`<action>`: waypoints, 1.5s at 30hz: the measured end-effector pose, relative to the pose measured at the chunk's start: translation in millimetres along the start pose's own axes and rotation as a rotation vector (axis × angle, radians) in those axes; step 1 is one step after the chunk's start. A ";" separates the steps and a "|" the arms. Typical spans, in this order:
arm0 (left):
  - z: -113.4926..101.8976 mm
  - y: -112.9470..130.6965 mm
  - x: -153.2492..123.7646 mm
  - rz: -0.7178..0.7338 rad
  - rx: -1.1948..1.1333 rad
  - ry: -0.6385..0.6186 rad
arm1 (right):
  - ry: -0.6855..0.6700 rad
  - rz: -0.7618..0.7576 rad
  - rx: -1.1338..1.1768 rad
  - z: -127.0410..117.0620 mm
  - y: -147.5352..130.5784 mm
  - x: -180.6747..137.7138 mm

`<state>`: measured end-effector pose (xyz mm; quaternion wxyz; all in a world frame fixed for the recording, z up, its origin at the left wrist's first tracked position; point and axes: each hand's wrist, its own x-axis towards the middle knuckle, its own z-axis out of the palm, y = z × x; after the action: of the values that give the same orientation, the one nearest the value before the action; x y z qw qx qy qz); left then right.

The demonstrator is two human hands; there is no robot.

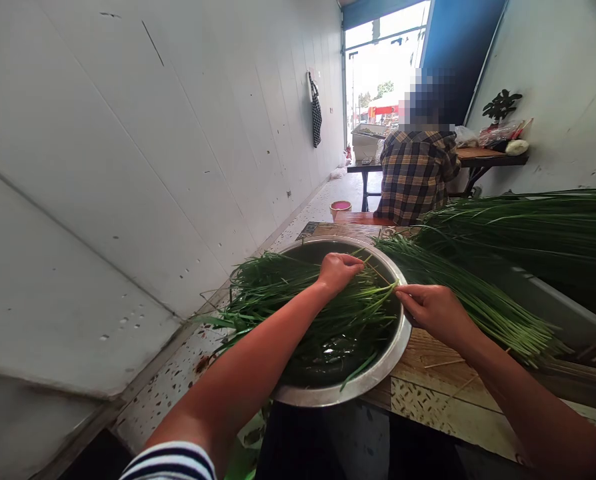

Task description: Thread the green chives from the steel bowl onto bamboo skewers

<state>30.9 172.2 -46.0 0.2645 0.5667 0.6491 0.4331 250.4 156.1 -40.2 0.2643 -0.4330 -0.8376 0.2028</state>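
Observation:
A wide metal basin [323, 398] holds water and a heap of garlic chives [278, 287], their leaves hanging over its left rim. Above the heap, my left hand [341, 273] is closed in a pinch at one end of a thin straw-coloured strand [377, 272]. My right hand [435, 313], at the basin's right rim, pinches the pale stem ends of some chives between thumb and fingers. The strand runs from my left fingertips toward my right ones; whether it is tied round the stems I cannot tell.
To the right, a bundle of chives [498, 307] lies on the wooden table [423, 360], with a larger pile [538, 220] behind. A person in a plaid shirt [415, 173] sits ahead, facing away. A wall [178, 167] runs along the left; a small bucket [340, 208] stands beyond.

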 end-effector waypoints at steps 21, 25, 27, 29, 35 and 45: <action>-11.9 45.4 -17.0 0.185 0.226 -0.131 | 0.020 0.061 -0.021 2.7 -0.6 1.7; -44.5 40.1 -4.7 0.078 0.314 0.196 | 0.017 0.050 -0.038 3.4 2.6 1.8; -56.7 30.0 0.2 0.021 0.414 0.237 | 0.009 0.039 -0.037 3.1 3.3 2.0; -64.6 19.7 3.5 -0.098 0.600 0.172 | 0.014 0.034 -0.040 2.5 3.3 2.2; -53.9 2.5 18.8 -0.033 0.696 0.157 | 0.010 0.019 -0.079 0.4 -1.8 2.7; -10.7 -5.2 34.4 0.028 0.377 -0.043 | -0.008 0.026 -0.093 0.9 -6.7 3.4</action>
<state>11.9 202.6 -40.2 0.1613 0.6243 0.7050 0.2952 244.0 155.2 -36.2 0.2381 -0.4547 -0.8414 0.1689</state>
